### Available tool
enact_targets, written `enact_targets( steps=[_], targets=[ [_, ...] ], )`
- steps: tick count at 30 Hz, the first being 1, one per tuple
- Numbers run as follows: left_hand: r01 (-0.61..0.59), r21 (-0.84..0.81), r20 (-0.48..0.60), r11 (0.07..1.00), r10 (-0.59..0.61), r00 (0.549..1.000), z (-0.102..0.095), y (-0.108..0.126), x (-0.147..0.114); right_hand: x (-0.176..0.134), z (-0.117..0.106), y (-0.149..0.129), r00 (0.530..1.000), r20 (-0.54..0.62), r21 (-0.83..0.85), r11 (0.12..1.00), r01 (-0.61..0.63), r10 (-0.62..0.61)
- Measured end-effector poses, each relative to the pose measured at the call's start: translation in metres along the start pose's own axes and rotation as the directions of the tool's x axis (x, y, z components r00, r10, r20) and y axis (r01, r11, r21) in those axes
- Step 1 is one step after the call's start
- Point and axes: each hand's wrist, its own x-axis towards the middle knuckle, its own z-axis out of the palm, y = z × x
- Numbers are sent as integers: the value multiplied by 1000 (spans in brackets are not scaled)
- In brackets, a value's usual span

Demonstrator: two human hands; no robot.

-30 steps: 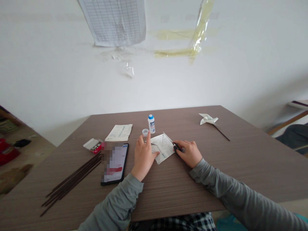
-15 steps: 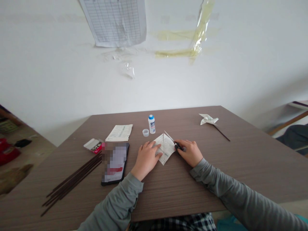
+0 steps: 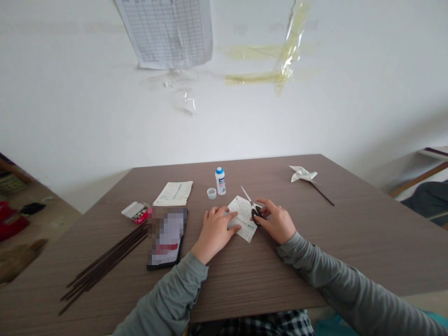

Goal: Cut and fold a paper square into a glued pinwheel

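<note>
"Brown wood grain is shown by the tabletop [image 3: 231, 284]; where is room left for moving?"

"A wide stretch is left between the right hand [image 3: 279, 223] and the pinwheel [image 3: 304, 174]. On the left, space is bounded by the phone [image 3: 170, 240]; ahead, by the upright bottle [image 3: 220, 182] and a small cap [image 3: 211, 193] just beside it."

"How are the hands posed?"

"The left hand [image 3: 214, 230] is laid palm down, its fingers spread loosely over the paper [image 3: 249, 232]. The black handles of the scissors [image 3: 253, 205] are grasped by the right hand's thumb and fingers."

"And the paper?"

"It is laid on the tabletop between both hands, turned cornerwise, covered with print. Its left part is hidden by fingers; its far edge is crossed by the blades, whose tip is pointed away from the person."
</note>
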Motion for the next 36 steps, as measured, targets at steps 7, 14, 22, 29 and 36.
enact_targets(
  steps=[7, 14, 22, 29, 36],
  targets=[
    [-34, -41, -51, 999, 32, 998, 6, -3, 4, -5, 4, -5, 982, 112, -179, 969, 168, -150],
    [-42, -70, 4, 997, 42, 999, -3, 2, 5, -7, 8, -9, 973, 155, -262, 943, 206, -170],
    [-57, -77, -30, 995, 55, 998, -1, 1, 3, -7, 12, -7, 964, 169, -228, 944, 240, -204],
    [-88, -106, -43, 990, 84, 996, 2, -2, 2, 2, -10, 1, 960, 222, -234, 947, 221, -170],
    [-96, -97, -20, 991, 94, 995, 1, -2, 0, 6, -23, 8, 919, 344, -249, 925, 288, -194]
  ],
)
